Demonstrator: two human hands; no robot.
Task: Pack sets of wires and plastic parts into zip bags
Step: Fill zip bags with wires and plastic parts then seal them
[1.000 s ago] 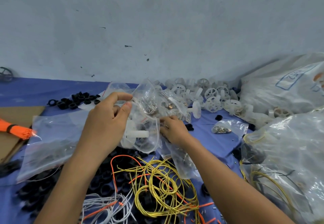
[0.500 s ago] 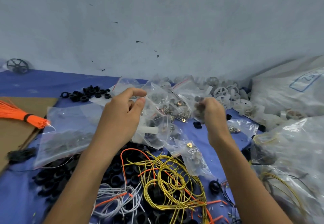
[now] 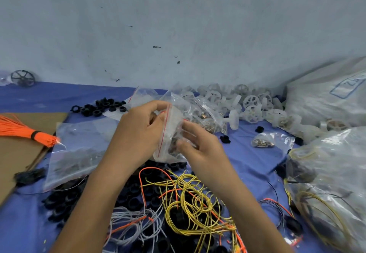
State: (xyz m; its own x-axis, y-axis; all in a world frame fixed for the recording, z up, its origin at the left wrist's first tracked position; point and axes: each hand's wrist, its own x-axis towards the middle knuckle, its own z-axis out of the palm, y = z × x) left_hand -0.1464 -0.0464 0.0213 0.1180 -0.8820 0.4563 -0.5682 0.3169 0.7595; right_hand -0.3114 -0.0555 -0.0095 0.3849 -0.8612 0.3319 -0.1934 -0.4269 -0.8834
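Observation:
A small clear zip bag [image 3: 170, 133] with a red seal line hangs above the blue table, dark parts showing inside it. My left hand [image 3: 138, 131] pinches its top edge from the left. My right hand [image 3: 200, 143] grips its right side, fingers curled against the plastic. Below my hands lies a tangle of yellow wires [image 3: 190, 203], orange wires [image 3: 150, 175] and grey wires [image 3: 128, 225] on a heap of black plastic rings [image 3: 130, 199]. White plastic wheels [image 3: 251, 102] are piled at the back.
A flat clear bag [image 3: 79, 149] lies at left beside a cardboard sheet [image 3: 17, 157] with an orange wire bundle [image 3: 23, 129]. More black rings [image 3: 99, 108] sit behind. A small bag of metal pieces [image 3: 265, 141] and large filled bags [image 3: 332, 177] stand at right.
My right hand has come back from the bags at the rear and now grips the zip bag. The bag is turned so its red seal runs almost upright.

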